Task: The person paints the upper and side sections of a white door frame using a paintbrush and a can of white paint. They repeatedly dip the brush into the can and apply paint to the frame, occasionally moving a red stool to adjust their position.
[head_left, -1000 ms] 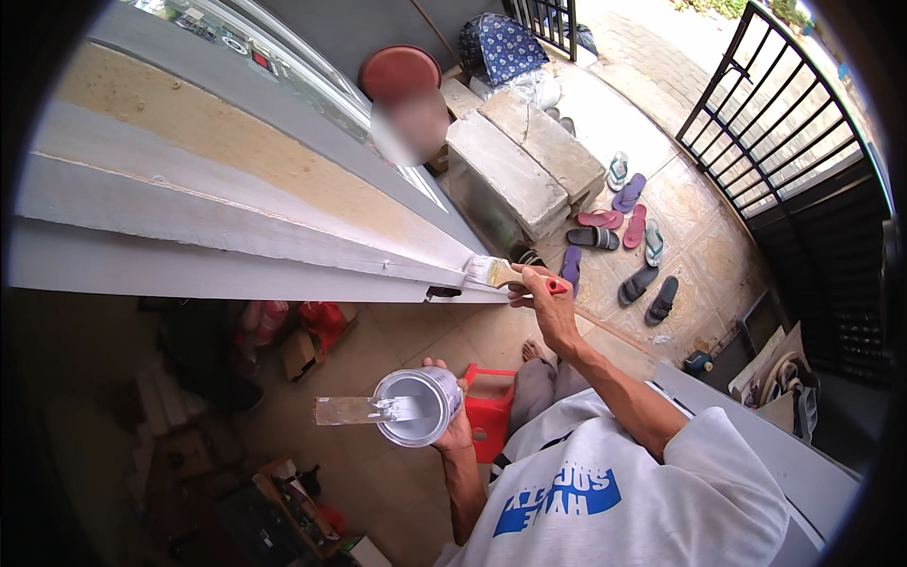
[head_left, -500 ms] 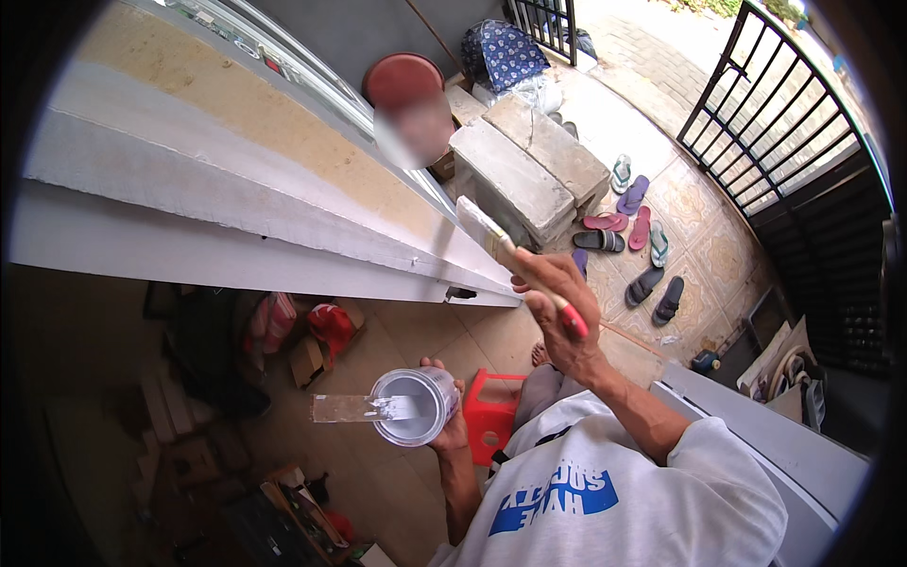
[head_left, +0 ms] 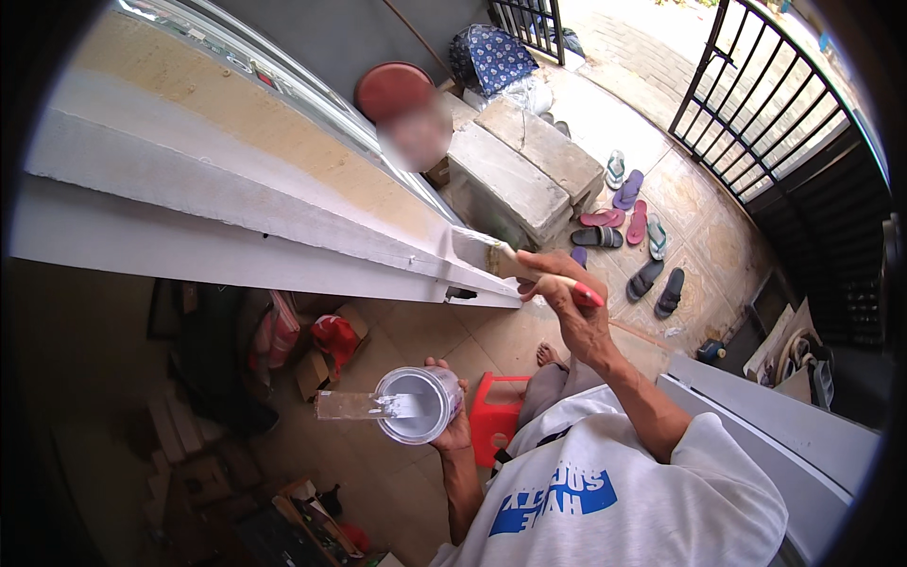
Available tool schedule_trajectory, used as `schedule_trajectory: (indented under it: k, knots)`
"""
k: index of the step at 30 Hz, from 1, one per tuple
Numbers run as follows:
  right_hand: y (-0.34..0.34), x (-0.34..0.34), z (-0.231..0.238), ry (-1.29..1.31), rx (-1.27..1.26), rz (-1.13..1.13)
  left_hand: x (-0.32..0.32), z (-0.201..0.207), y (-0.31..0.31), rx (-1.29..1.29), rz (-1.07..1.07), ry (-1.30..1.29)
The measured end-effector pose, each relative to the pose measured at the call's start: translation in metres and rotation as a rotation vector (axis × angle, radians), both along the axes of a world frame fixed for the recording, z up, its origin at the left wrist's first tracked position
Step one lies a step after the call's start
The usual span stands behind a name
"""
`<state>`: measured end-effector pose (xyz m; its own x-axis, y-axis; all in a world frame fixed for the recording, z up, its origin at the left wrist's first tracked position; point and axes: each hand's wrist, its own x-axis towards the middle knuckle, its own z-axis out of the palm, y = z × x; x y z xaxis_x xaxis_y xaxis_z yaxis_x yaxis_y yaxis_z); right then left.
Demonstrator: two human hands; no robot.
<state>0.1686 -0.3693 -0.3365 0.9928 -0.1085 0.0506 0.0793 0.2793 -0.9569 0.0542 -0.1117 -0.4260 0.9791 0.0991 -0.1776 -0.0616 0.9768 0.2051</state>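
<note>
My left hand (head_left: pixel 455 430) is wrapped round a small round can of white paint (head_left: pixel 444 395), held with its mouth turned up. A flat, paint-smeared stick (head_left: pixel 348 405) lies across the can's rim, with one end inside over the paint. In my right hand (head_left: pixel 578 317) is a paintbrush (head_left: pixel 535 267) with a pale handle and a red end. Its white-coated bristles rest at the edge of a long white-painted door (head_left: pixel 283 227), near the door's far end. A dark latch hole (head_left: pixel 460 294) shows just below there.
Concrete blocks (head_left: pixel 515 170) and a red round stool seat (head_left: pixel 395 90) stand beyond the door. Several sandals (head_left: pixel 644 282) lie on the tiles by a black gate (head_left: pixel 756 113). A red plastic stool (head_left: pixel 493 416) is beside my leg. Boxes and clutter (head_left: pixel 326 350) fill the lower left.
The brush has come down against the door's edge, its handle tilting flatter as my right hand turned. My left hand still holds the can in nearly the same place.
</note>
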Motion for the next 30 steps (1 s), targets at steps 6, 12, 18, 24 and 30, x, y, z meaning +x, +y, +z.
schedule_trajectory:
  k: [6,12,18,24,30]
  knots:
    - [0.011,0.021,0.005,0.306,0.246,-0.093,0.004,0.000,-0.003,0.050,-0.010,-0.025]
    - [0.015,0.037,0.056,-0.015,0.535,-0.047,0.001,-0.003,-0.004,0.045,0.001,-0.085]
    - [0.023,0.032,-0.023,0.047,0.662,0.059,-0.001,-0.001,-0.004,0.041,0.028,-0.021]
    - [0.020,0.009,-0.067,0.331,0.376,-0.127,0.000,-0.001,-0.004,0.070,0.039,0.008]
    - [0.022,0.028,0.046,0.034,0.385,-0.034,0.001,-0.004,-0.008,0.036,0.017,-0.051]
